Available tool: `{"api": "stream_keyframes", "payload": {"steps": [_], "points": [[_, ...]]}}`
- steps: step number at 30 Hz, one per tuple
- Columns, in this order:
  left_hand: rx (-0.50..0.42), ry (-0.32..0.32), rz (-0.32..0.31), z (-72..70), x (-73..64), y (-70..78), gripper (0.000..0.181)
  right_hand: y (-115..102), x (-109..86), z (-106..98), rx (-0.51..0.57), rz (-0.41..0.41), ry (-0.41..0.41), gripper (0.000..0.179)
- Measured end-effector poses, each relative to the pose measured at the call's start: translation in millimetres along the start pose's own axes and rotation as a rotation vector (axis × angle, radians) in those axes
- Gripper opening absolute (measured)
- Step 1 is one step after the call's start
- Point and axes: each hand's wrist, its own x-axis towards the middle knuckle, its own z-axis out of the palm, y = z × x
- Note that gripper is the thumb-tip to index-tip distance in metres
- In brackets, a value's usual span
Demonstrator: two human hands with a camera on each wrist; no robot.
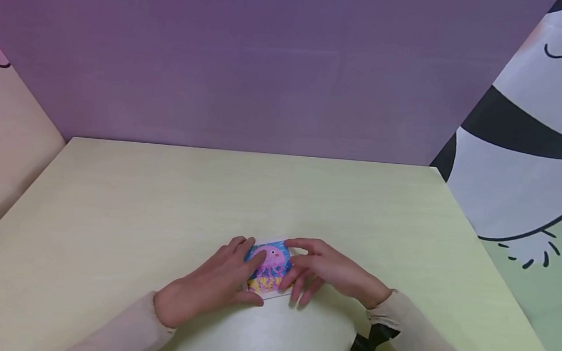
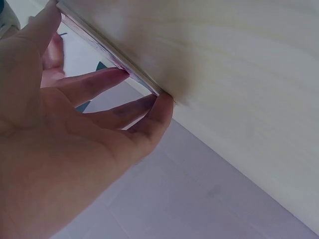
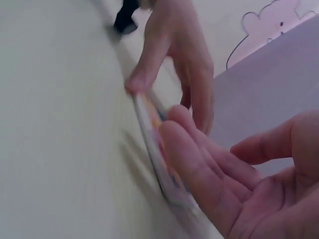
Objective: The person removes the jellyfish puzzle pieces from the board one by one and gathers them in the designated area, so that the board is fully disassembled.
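Note:
A small flat picture board (image 1: 272,270), printed with a pink tentacled sea creature on blue and yellow and edged in white, lies near the front middle of the table. My left hand (image 1: 214,275) grips its left side, thumb at the near edge and fingers at the far edge. The left wrist view shows the thin edge of the board (image 2: 107,49) between thumb and fingertips. Along the right side, my right hand (image 1: 328,268) has loosely bent, spread fingers, the index fingertip at the far right corner. Those fingers overlap the board (image 3: 158,154) in the right wrist view.
The pale wooden table (image 1: 158,198) reaches back to a purple wall (image 1: 270,74). A cartoon panda covers the right-hand panel (image 1: 525,191). A black strap (image 1: 369,342) hangs from the right sleeve down close to the tabletop.

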Motion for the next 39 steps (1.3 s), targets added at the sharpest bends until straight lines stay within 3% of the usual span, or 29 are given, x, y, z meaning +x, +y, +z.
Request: {"api": "stream_keyframes", "payload": {"steps": [5,11,14,27,30,32,34,37,39], "points": [[-0.012,0.018,0.037,-2.3,1.0,-0.3,0.080,2,-1.7,9,0.108,0.017,-0.060,0.070],[-0.023,0.016,0.054,-2.7,0.8,-1.0,0.077,1,1.0,12,0.233,-0.005,0.033,0.061],[-0.025,0.019,0.058,-3.0,0.3,-1.4,0.076,1,3.3,10,0.281,-0.014,0.040,0.060],[-0.017,0.032,0.045,-2.2,0.3,-2.5,0.077,6,4.9,4,0.309,-0.043,0.009,0.057],[-0.018,0.024,0.040,-2.8,0.2,-2.7,0.077,5,2.8,5,0.319,-0.058,-0.052,0.053],[-0.018,0.027,0.045,-3.0,0.5,-2.1,0.077,3,0.2,7,0.298,-0.085,-0.081,0.052],[-0.012,0.032,0.051,-3.1,1.1,-1.9,0.077,0,-1.6,6,0.250,-0.119,-0.057,0.050],[-0.001,0.033,0.056,-3.4,1.9,-1.6,0.077,-2,-2.5,-1,0.075,-0.168,0.102,0.047],[-0.001,0.014,0.054,-3.6,1.3,-1.1,0.077,0,-0.4,-6,-0.103,-0.167,0.212,0.043]]}}
